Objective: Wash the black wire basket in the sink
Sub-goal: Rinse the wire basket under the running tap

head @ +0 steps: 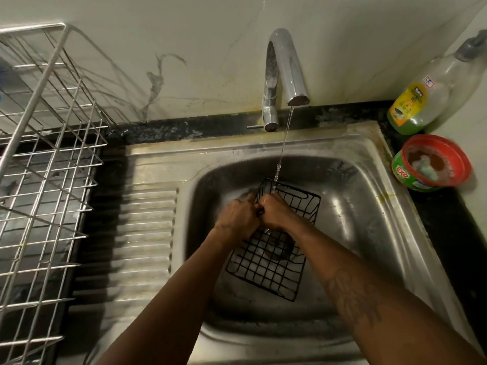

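our hands meet knuckle to knuckle at the left rim of the black wire basket (266, 264): the left hand (238, 216) curls round the rim wire, the right hand (275, 213) closes on the same wire just beside it, and we cannot tell whether either hides a scrubber. the basket lies in the sink (342, 206) over the drain (278, 248), its long axis running from under the tap (286, 67) and its stream (283, 146) back toward us. most of the mesh lies nearer us and right of our grip, so we judge the right hand better placed to work down it.
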Demonstrator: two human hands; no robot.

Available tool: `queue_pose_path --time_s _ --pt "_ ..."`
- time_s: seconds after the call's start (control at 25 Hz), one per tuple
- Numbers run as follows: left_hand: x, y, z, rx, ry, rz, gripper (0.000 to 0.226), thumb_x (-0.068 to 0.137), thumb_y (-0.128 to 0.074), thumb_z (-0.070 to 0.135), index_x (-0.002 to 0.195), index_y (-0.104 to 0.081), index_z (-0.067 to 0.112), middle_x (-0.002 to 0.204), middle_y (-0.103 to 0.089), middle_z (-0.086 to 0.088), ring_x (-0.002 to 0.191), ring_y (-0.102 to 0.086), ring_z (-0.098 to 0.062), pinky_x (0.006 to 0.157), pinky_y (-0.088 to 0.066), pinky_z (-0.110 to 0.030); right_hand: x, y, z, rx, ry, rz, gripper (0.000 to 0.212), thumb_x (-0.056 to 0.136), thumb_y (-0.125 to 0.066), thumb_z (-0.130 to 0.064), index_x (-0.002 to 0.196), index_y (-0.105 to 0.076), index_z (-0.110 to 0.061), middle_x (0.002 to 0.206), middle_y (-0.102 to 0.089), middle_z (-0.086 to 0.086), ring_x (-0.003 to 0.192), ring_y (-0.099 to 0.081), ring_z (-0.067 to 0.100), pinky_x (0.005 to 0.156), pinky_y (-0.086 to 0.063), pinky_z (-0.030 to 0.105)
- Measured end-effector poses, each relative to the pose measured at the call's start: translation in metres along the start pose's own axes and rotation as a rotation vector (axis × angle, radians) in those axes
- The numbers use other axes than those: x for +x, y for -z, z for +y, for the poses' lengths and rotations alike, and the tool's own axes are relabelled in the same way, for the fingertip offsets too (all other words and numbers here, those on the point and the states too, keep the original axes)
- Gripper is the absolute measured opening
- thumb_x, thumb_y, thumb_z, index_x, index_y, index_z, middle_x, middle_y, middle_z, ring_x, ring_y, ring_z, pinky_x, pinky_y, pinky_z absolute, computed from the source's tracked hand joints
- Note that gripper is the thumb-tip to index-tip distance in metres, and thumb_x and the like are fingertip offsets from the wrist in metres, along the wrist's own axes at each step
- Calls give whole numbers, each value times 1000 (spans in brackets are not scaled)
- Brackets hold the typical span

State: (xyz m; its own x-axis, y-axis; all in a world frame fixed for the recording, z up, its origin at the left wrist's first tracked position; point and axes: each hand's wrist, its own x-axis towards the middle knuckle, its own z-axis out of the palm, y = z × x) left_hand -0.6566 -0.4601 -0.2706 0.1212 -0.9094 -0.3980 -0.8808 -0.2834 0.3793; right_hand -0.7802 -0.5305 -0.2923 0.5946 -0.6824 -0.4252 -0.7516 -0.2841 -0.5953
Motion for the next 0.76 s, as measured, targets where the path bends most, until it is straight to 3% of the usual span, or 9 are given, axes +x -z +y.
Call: queue_pose_path --time_s 0.12,0.24,0.32,0.4,0.48,0.6,0.76 --pt "-5 -1 2 -183 -3 39 19 103 -39 43 105 -53 31 94 -64 0 71 -56 -7 69 -53 -33 -1 2 6 104 -31 26 26 82 -72 -18 57 -64 -17 63 -64 4 56 -60 18 62 -59 46" --pt "-2 -2 9 -101 140 213 48 100 -26 66 102 -56 29 85 -63 1 70 -57 -12 66 -44 -32 -4 2 7 244 -103 44 18 80 -69 -18 63 -66 -17 69 -68 3 63 -64 16 57 -54 33" --pt "7 -3 11 -136 102 181 40 101 -36 57 105 -59 24 90 -65 -4 75 -59 -16 69 -50 -35 -3 -2 9 291 -86 82 23 85 -69 -16 62 -67 -14 66 -67 5 61 -63 16 58 -53 33" --pt "14 -5 9 -71 59 55 20 101 -49 35 98 -61 20 95 -69 -6 79 -61 -18 74 -54 -34 -3 -7 13 311 -40 243 20 89 -68 -13 68 -70 -13 66 -68 2 60 -63 13 62 -58 36" --pt "13 -9 11 13 23 6 16 100 -52 23 99 -65 16 103 -70 -6 83 -61 -19 74 -49 -29 -6 -9 15 196 29 459 14 89 -66 -14 77 -73 -18 72 -69 -3 65 -64 10 65 -59 33" --pt "5 -17 11 -95 -100 134 17 100 -53 18 107 -66 9 103 -72 -10 85 -67 -27 76 -54 -33 -7 -13 10 -38 251 632 12 93 -66 -15 98 -75 -11 90 -69 5 79 -62 17 72 -58 32" --pt "-6 -32 12 -311 35 258 13 103 -48 26 107 -58 20 86 -65 5 69 -62 -10 60 -52 -22 6 -7 1 -257 343 524 18 98 -61 -18 106 -77 -19 100 -71 4 98 -58 26 85 -46 41"
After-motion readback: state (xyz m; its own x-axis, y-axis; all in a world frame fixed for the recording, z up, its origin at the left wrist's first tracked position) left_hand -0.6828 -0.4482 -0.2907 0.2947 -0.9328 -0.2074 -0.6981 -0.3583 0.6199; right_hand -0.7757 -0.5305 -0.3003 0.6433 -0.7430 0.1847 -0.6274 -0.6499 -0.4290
